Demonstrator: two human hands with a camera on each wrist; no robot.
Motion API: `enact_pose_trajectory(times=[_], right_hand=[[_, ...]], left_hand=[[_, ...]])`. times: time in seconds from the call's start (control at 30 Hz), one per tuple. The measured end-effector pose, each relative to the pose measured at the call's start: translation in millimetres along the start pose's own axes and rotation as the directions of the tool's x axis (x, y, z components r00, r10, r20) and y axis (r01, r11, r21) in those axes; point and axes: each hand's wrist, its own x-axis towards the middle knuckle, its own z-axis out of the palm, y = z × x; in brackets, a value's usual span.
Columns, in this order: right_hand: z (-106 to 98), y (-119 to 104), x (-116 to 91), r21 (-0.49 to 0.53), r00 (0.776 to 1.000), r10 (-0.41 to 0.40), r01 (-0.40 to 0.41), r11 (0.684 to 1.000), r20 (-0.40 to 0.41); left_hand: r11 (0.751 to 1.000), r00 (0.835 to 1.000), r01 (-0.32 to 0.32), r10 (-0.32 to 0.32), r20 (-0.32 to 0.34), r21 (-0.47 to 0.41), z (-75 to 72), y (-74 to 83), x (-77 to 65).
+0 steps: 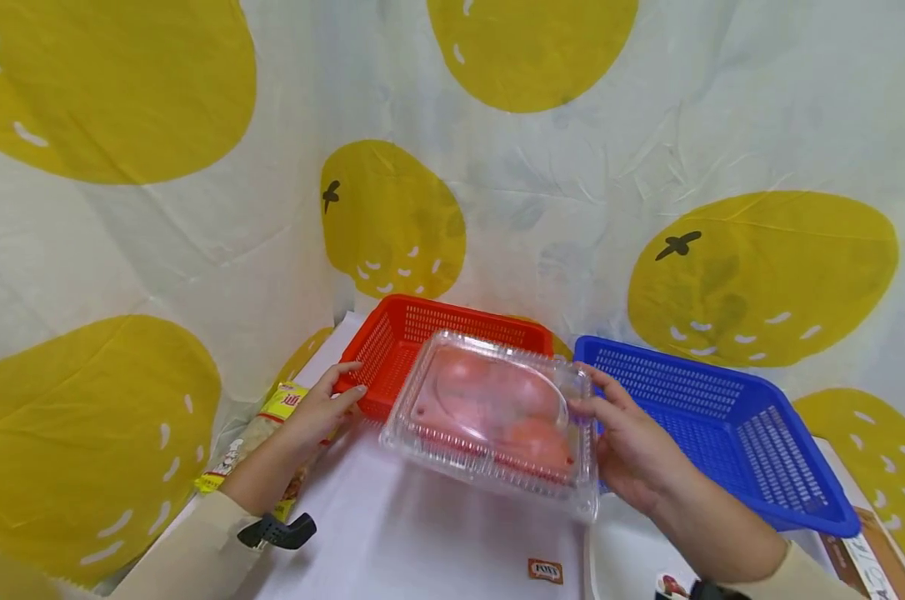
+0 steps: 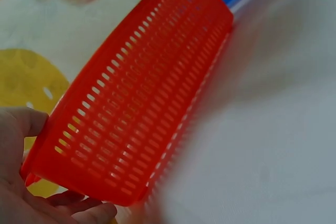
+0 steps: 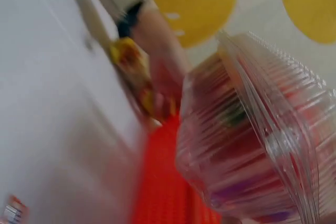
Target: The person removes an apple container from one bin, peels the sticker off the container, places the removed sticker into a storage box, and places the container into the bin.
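Observation:
My right hand (image 1: 636,446) grips the right edge of a clear plastic clamshell box (image 1: 490,408) holding several red, round tomatoes. The box is held up, tilted, in front of a red perforated plastic basket (image 1: 373,367) and hides part of it. At the basket's left end, my left hand (image 1: 319,417) holds the rim; in the left wrist view its thumb is on the rim and the fingers (image 2: 97,214) curl underneath. The right wrist view shows the clamshell (image 3: 236,129) from the side, blurred.
A blue perforated basket (image 1: 797,450) stands at the right, near a white container (image 1: 625,542) and a box with brown print (image 1: 883,542). Yellow-and-clear food bags (image 1: 261,433) lie behind the left forearm. A small orange label (image 1: 545,571) lies on the white table (image 1: 422,533). A patterned cloth hangs behind.

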Motion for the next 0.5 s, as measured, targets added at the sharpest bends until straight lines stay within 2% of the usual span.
enact_pose_trajectory(times=[0.1, 0.23, 0.37, 0.5], right_hand=[[1.8, -16.7, 34.6, 0.026, 0.999, -0.032, 0.031, 0.999, 0.028], [4.5, -27.9, 87.2, 0.027, 0.999, -0.05, 0.049, 0.998, 0.015], [3.8, -25.5, 130.4, 0.017, 0.999, -0.038, 0.038, 0.999, -0.011], [7.3, -17.1, 160.1, -0.001, 0.999, -0.003, 0.003, 1.0, -0.052]], left_hand=[[0.999, 0.999, 0.039, -0.04, -0.032, -0.027, 0.4, 1.6, -0.7], [0.997, 0.998, 0.053, -0.055, -0.044, -0.053, 2.2, 3.6, 0.6], [0.997, 0.997, 0.06, -0.062, -0.043, -0.041, 5.0, 3.4, 2.3], [0.997, 0.995, 0.076, -0.077, -0.056, -0.019, 5.0, 2.3, 1.6]])
